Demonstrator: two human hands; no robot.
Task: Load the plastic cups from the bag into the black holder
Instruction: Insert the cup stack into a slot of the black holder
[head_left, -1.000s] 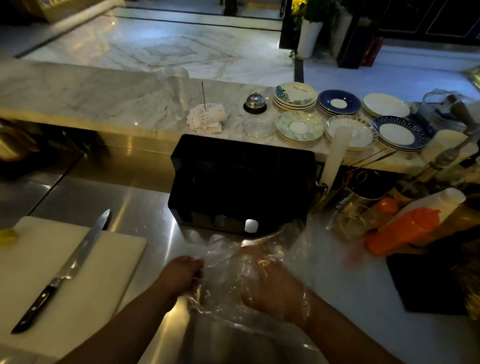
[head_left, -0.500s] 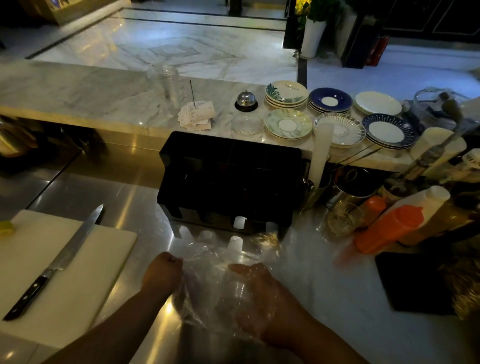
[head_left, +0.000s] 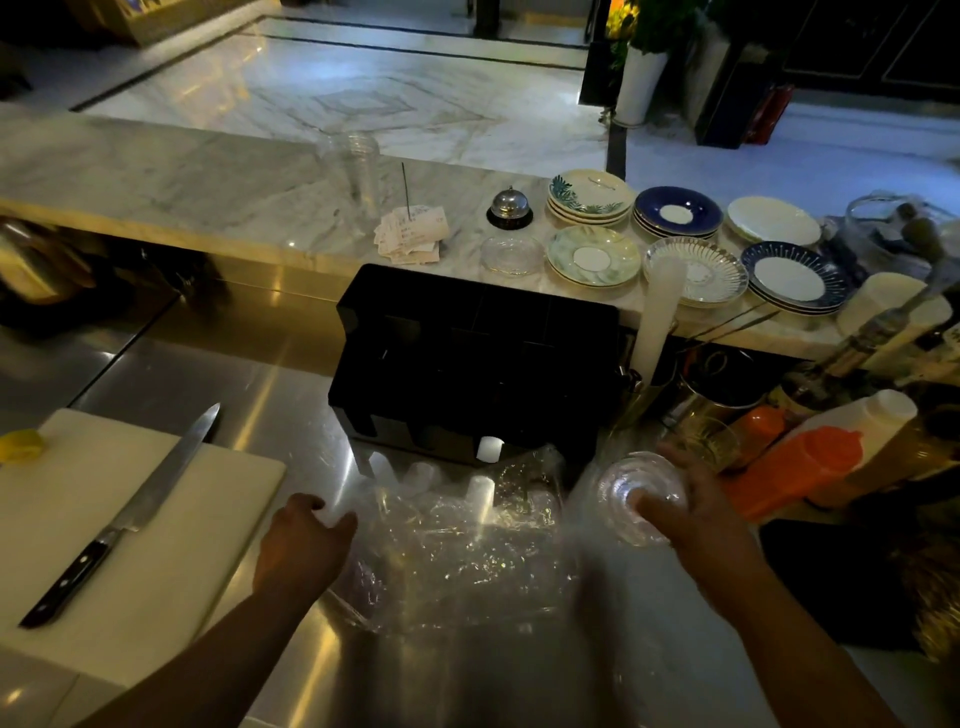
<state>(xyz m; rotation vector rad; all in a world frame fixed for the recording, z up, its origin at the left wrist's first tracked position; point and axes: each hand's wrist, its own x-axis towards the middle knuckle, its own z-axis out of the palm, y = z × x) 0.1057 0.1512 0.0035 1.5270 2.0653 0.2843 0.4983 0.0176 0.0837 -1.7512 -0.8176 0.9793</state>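
Observation:
A crumpled clear plastic bag (head_left: 457, 545) lies on the steel counter in front of me. My left hand (head_left: 304, 540) grips its left edge. My right hand (head_left: 685, 514) is out of the bag, to its right, and holds a stack of clear plastic cups (head_left: 636, 491) with the bottom facing me. The black holder (head_left: 478, 364) stands just behind the bag, against the marble ledge; one white cup bottom (head_left: 490, 448) shows in a slot at its front.
A white cutting board (head_left: 130, 530) with a long knife (head_left: 124, 514) lies to the left. Orange and white squeeze bottles (head_left: 800, 467), a glass and metal tins crowd the right. Saucers (head_left: 592, 257), a bell (head_left: 510, 208) and paper slips sit on the marble ledge.
My right hand has come out of the bag and moved right with the stack of cups. My left hand has stayed on the bag's left edge.

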